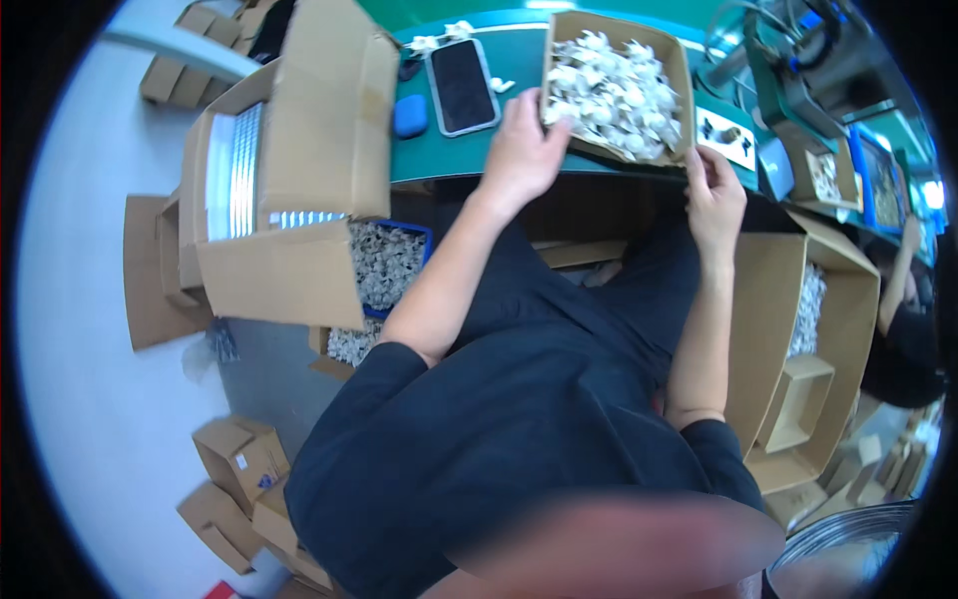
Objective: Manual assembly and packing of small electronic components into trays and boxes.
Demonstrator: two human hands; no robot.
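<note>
A shallow cardboard box (687,95) sits at the near edge of the green table, heaped with small white plastic parts (614,95). My left hand (526,148) grips its near left corner, thumb bent over the rim. At the near right corner, my right hand (715,190) holds the box edge between thumb and fingers. The undersides of both grips are hidden. Left of the box lie a phone (463,87) and a small blue case (410,117), with a few loose white parts (439,40) beyond.
A large open carton (284,265) stands at my left, above a blue bin of grey-white parts (387,265). At my right is another big carton (848,299) with a smaller box inside. A machine (828,80) stands at the table's right. A co-worker (906,329) sits further right.
</note>
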